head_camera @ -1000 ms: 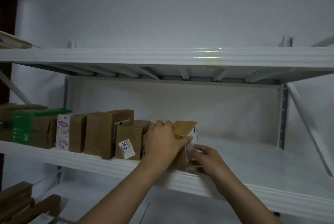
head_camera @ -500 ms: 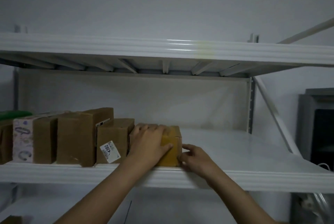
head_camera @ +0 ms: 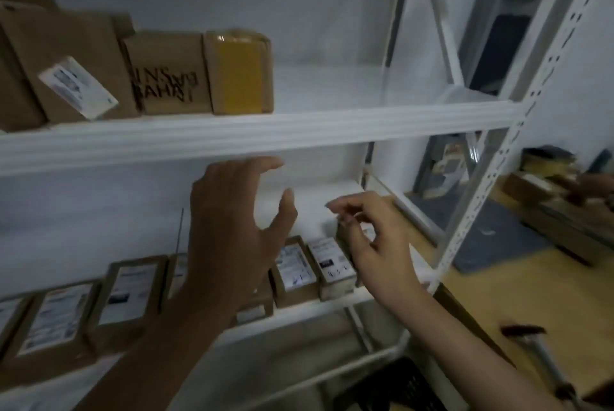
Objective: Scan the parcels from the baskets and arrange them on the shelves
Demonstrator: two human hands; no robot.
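A small brown parcel with yellow tape (head_camera: 240,73) stands at the right end of a row of cardboard parcels (head_camera: 166,73) on the white shelf (head_camera: 299,126). Both hands are below that shelf and off the parcel. My left hand (head_camera: 232,231) hangs in front of the lower shelf with spread, relaxed fingers and holds nothing. To its right, my right hand (head_camera: 372,241) has loosely curled fingers and is empty. A row of labelled parcels (head_camera: 295,269) lies on the lower shelf behind both hands.
The shelf's right part (head_camera: 365,85) is bare. A perforated white upright (head_camera: 498,151) marks the rack's right end. A dark basket (head_camera: 395,387) sits at the bottom. On the wooden floor to the right lie a grey mat (head_camera: 498,241) and more boxes (head_camera: 548,184).
Both hands have let go of the yellow-taped parcel and dropped below the shelf. The view has swung down and to the right, showing the lower shelf and the floor.
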